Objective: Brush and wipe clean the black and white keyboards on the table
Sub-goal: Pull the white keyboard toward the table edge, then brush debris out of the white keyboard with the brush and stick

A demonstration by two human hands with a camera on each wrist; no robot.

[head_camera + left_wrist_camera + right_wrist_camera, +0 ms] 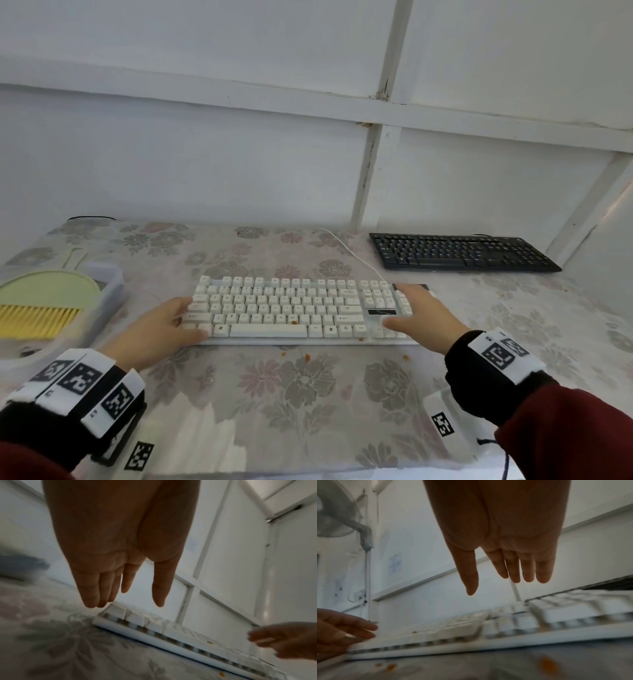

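A white keyboard (284,308) lies in the middle of the flowered table, with orange crumbs on its keys and just in front of it. A black keyboard (459,251) sits at the back right. My left hand (171,325) hovers with straight fingers over the white keyboard's left end (130,618). My right hand (418,315) reaches over its right end (573,609), fingers (527,569) straight and holding nothing. A yellow-bristled brush (37,318) with a green dustpan (48,287) lies in a clear box at the left.
The white keyboard's cable (349,251) runs back toward the wall. Orange crumbs (306,358) dot the tablecloth before the keyboard. White panelled wall stands close behind the table. A tagged white block (445,418) sits near the front right edge.
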